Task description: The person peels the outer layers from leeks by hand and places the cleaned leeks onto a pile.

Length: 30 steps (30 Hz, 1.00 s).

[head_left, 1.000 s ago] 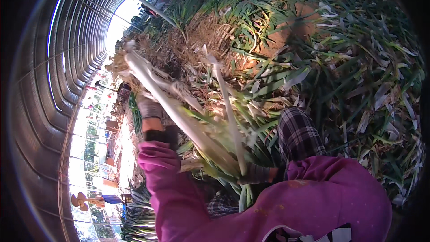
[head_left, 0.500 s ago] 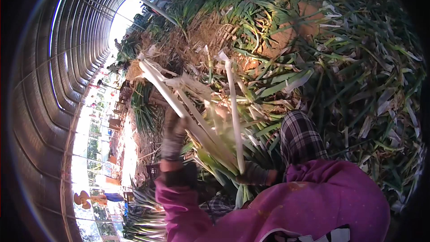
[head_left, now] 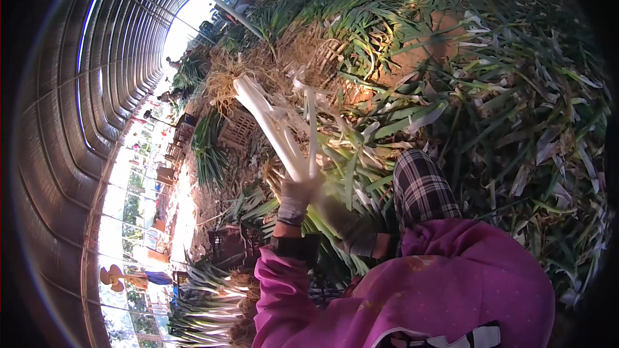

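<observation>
My left hand [head_left: 300, 194], in a pale, dirty work glove, is closed around a bunch of long green onions [head_left: 274, 125]. Their white stalks slant up and left, ending in shaggy brown roots [head_left: 225, 82]. One thinner stalk [head_left: 312, 129] stands apart from the bunch, its lower end at the same hand. My right hand [head_left: 351, 229], in a dark glove, is beside the green leaves just below and right of the left hand. Motion smears its fingers, so what they hold does not show. Below the hands, the leaves run down toward my lap.
Loose green leaves [head_left: 509, 122] are heaped across the right side. More green onions lie in a pile [head_left: 213, 306] at lower left, near a dark crate [head_left: 229, 245]. A plastic basket [head_left: 237, 130] stands beyond the left hand. My plaid-covered knee [head_left: 422, 187] is right of the hands.
My left hand has moved right and slightly down along the stalks. My right hand has shifted up and left, closer to it. The root ends have swung right.
</observation>
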Each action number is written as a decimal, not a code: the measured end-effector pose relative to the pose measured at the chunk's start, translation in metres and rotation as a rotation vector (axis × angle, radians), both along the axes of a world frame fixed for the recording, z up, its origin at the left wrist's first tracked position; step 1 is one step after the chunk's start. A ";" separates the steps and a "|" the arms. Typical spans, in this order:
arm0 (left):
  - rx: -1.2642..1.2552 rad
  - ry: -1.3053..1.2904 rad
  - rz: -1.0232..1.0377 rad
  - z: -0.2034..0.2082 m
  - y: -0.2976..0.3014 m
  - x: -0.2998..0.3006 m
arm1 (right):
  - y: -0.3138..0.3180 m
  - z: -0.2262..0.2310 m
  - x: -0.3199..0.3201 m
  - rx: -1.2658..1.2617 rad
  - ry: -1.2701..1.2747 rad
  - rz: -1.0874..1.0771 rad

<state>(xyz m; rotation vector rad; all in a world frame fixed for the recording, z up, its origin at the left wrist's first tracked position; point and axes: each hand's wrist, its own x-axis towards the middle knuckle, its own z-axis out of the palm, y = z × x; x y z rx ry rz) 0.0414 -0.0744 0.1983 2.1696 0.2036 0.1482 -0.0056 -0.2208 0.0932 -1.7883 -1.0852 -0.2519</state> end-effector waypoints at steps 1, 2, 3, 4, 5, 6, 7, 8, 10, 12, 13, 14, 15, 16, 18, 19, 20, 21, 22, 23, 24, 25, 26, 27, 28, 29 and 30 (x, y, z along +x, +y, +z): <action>-0.338 0.032 0.104 0.000 -0.003 0.003 | -0.004 0.009 -0.002 -0.038 -0.053 -0.030; -0.340 0.028 0.103 0.002 -0.003 -0.002 | -0.001 0.009 0.000 -0.040 -0.057 -0.030; -0.365 0.025 0.106 0.006 -0.002 -0.010 | 0.006 0.005 0.003 -0.027 -0.018 0.016; -0.392 0.021 0.109 0.012 -0.003 -0.015 | 0.012 -0.001 0.011 -0.015 0.020 0.062; -0.267 0.070 0.141 0.015 0.006 -0.023 | 0.018 -0.008 0.029 0.154 0.529 0.440; -0.274 0.059 0.160 0.015 0.017 -0.032 | 0.001 0.045 0.031 0.388 0.058 0.012; -0.249 0.012 0.061 0.015 0.013 -0.030 | 0.000 0.044 0.056 0.338 0.223 -0.206; -0.219 -0.041 -0.010 0.016 0.014 -0.037 | 0.003 0.058 0.079 0.529 0.287 -0.270; -0.207 -0.052 -0.063 0.011 0.011 -0.042 | -0.006 0.079 0.129 0.413 0.172 -0.357; -0.164 -0.084 -0.150 0.010 0.009 -0.049 | 0.002 0.105 0.164 0.082 -0.081 -0.024; -0.070 -0.082 -0.140 0.005 0.015 -0.053 | 0.012 0.117 0.179 -0.081 -0.210 0.155; -0.074 -0.093 -0.149 0.001 0.015 -0.052 | 0.014 0.124 0.193 -0.255 -0.335 0.320; -0.259 -0.063 -0.261 -0.002 0.000 -0.041 | 0.017 0.076 0.234 -0.017 0.129 0.700; -0.437 -0.043 -0.292 -0.008 0.012 -0.046 | 0.028 0.083 0.237 -0.024 0.119 0.729; -0.260 -0.222 -0.436 -0.027 0.033 -0.046 | 0.033 0.102 0.232 0.048 -0.287 0.522; -0.281 -0.168 -0.413 -0.014 0.017 -0.043 | 0.019 0.107 0.237 0.079 -0.479 0.378; -0.295 -0.119 -0.373 0.000 0.008 -0.045 | 0.012 0.119 0.238 0.116 -0.674 0.249; -0.206 -0.145 -0.373 0.009 0.002 -0.051 | 0.004 0.132 0.236 0.154 -0.866 0.119; -0.208 -0.150 -0.364 0.007 0.007 -0.056 | 0.000 0.146 0.234 0.199 -1.054 -0.009; -0.211 -0.108 -0.362 0.003 0.012 -0.057 | -0.013 0.170 0.233 0.196 -1.059 -0.001; -0.216 -0.062 -0.351 -0.003 0.019 -0.059 | -0.032 0.197 0.236 -0.332 -0.930 -0.273; -0.248 0.020 -0.321 -0.005 0.024 -0.060 | -0.054 0.213 0.252 -0.856 -0.743 -0.543; -0.251 0.012 -0.358 -0.008 0.014 -0.054 | -0.116 0.218 0.304 -0.056 -0.602 -0.165; -0.508 0.073 -0.418 -0.008 0.004 -0.050 | -0.179 0.240 0.341 -0.003 -0.882 -0.415; -0.772 0.149 -0.492 -0.015 -0.010 -0.041 | -0.257 0.259 0.368 0.032 -1.167 -0.670; -0.609 0.124 -0.526 -0.015 -0.024 -0.037 | -0.360 0.305 0.366 -0.052 -0.698 -0.738; -0.607 0.109 -0.417 -0.018 0.000 -0.050 | -0.320 0.325 0.347 -0.309 -0.512 -1.114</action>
